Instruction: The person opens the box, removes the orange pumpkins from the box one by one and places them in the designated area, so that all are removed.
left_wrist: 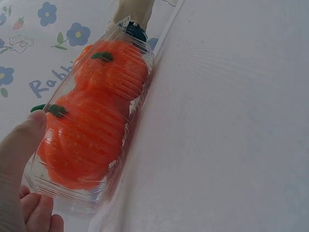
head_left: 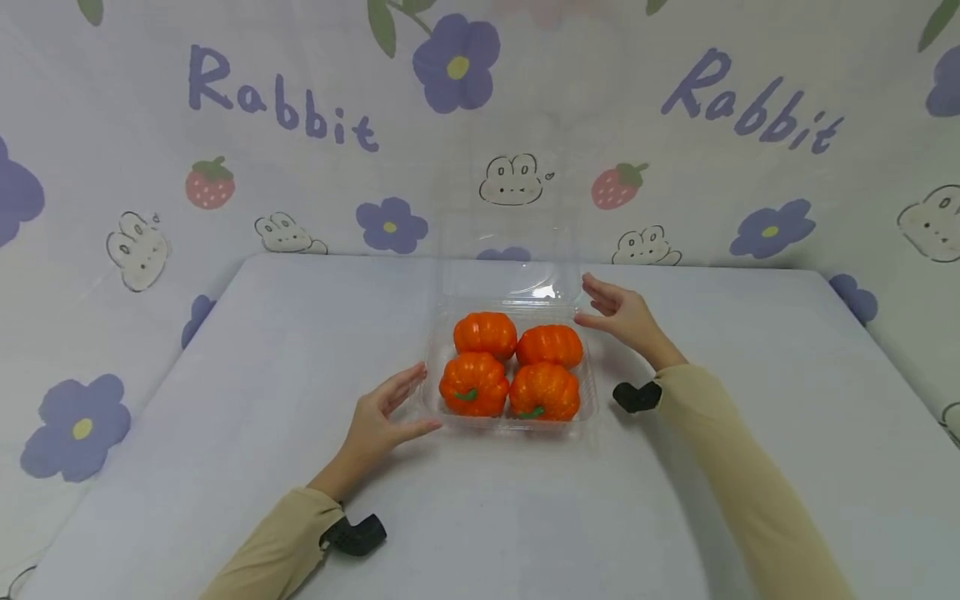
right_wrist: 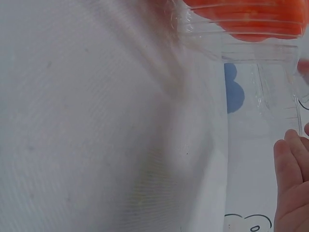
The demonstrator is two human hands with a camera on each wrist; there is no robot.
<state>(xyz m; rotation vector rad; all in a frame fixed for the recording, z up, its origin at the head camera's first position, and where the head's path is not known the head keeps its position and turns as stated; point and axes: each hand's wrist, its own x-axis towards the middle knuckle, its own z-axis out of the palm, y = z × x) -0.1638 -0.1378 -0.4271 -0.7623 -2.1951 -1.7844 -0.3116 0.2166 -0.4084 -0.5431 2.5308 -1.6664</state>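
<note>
A clear plastic clamshell box point(head_left: 517, 423) sits on the table with its transparent lid point(head_left: 487, 279) raised at the back. Several orange pumpkins point(head_left: 474, 383) fill its base, the front ones showing green stems point(left_wrist: 102, 56). My left hand point(head_left: 381, 421) is at the box's front left corner, thumb by the front wall and fingers along the left side. Whether its fingertips press the plastic is hard to tell. At the back right, my right hand point(head_left: 622, 317) has its thumb near the hinge and its extended fingers point(right_wrist: 288, 164) beside the lid's edge.
The white table point(head_left: 300, 333) ends at a patterned cloth backdrop point(head_left: 300, 183) close behind the lid. Black wrist pieces point(head_left: 360, 535) show below the beige sleeves point(head_left: 742, 483).
</note>
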